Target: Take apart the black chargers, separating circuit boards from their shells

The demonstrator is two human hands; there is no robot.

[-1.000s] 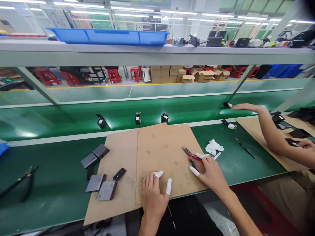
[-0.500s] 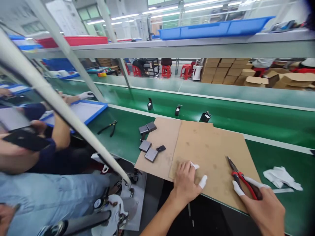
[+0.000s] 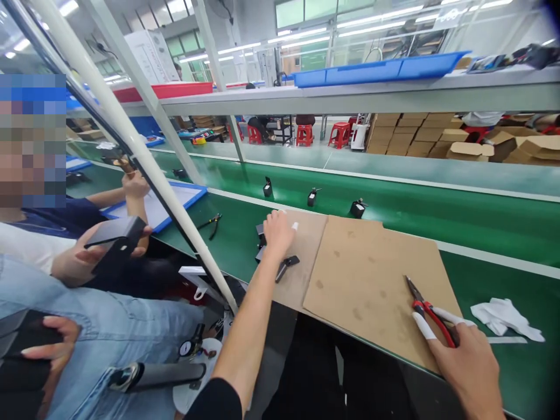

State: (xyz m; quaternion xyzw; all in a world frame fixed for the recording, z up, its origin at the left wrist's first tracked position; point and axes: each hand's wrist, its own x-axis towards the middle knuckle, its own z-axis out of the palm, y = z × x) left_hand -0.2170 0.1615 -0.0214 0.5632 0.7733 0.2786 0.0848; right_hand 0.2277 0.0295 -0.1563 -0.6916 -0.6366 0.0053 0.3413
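My left hand is over the small grey and black boxes at the left end of the cardboard. Its fingers bend down and away with the white-capped thumb apart; the fingertips are hidden, so I cannot tell whether it grips a box. Parts of the boxes show beside the hand, and a black flap sticks out near the wrist. My right hand, with white finger caps, is closed around red and black long-nose pliers, their tip pointing away over the cardboard sheet.
Three black devices stand in a row on the green belt beyond. Right of the cardboard lie a white cloth and a thin strip. Other pliers lie to the left. A co-worker's hand holds a dark box; a slanted pole crosses the left.
My left hand has moved left and forward from the near edge of the cardboard to the boxes. My right hand keeps the pliers in about the same place. The view has shifted slightly.
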